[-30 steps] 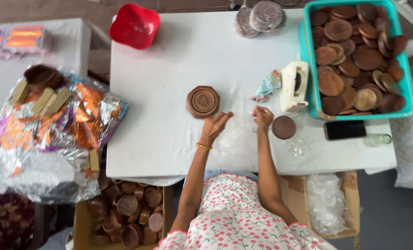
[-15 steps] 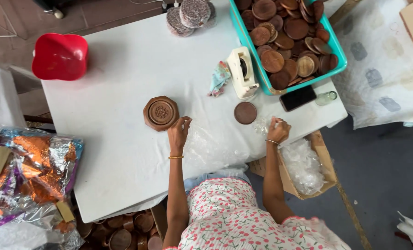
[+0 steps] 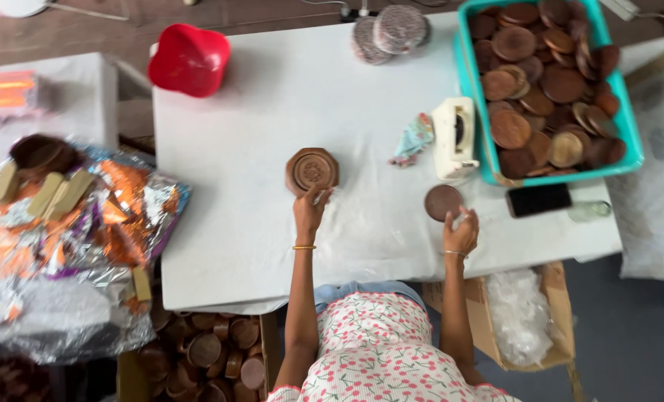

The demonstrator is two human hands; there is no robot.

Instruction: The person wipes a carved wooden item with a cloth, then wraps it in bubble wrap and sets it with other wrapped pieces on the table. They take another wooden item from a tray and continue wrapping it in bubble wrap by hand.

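My left hand (image 3: 310,210) reaches across the white table (image 3: 257,134), its fingertips touching the near edge of a carved octagonal wooden piece (image 3: 312,169). A crumpled sheet of clear plastic film (image 3: 380,223) lies between my hands. My right hand (image 3: 460,232) sits just below a plain round brown wooden disc (image 3: 441,202), fingers curled on a bit of the clear film. Both wrists wear thin bangles.
A teal crate (image 3: 624,112) of several wooden discs stands at the far right, with a cream tape dispenser (image 3: 453,138), a crumpled cloth (image 3: 414,138) and a black phone (image 3: 538,199) beside it. A red container (image 3: 189,59), foil wrapping (image 3: 71,246) and boxes of wooden pieces (image 3: 205,357) lie left.
My right hand has moved away from the left, to the right, and now sits under the round disc. The left hand stays at the octagonal piece. The view has swung about.
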